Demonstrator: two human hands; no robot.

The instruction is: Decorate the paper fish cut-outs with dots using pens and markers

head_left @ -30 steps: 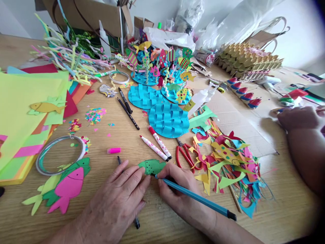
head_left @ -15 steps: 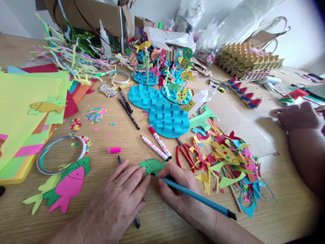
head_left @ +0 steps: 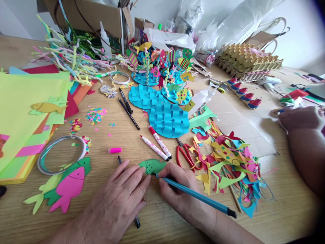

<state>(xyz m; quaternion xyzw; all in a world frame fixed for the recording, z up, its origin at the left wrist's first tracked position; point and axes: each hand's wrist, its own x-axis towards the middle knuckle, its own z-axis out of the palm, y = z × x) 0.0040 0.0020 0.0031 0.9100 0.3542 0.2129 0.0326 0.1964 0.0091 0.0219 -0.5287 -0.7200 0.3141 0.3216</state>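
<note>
A green paper fish (head_left: 154, 166) with small dark dots lies on the table, partly covered by both hands. My left hand (head_left: 116, 200) rests flat, its stretched fingertips on the left side of the fish. Beneath that hand is a dark pen (head_left: 137, 222), only its ends showing. A blue felt-tip pen (head_left: 200, 196) is pinched in my right hand (head_left: 180, 189), its black tip at the lower edge of the fish. Two patterned markers (head_left: 153, 147) and a pink cap (head_left: 114, 150) lie just beyond. Red-handled scissors (head_left: 187, 156) sit beyond my right hand.
To the left are cut paper fish (head_left: 72, 184), a tape roll (head_left: 40, 164) and coloured paper sheets (head_left: 20, 112). Paper scraps (head_left: 228, 162) pile up at right. Blue woven paper discs (head_left: 169, 118) and glue bottles (head_left: 199, 101) stand ahead. Another person's arm (head_left: 302, 145) rests far right.
</note>
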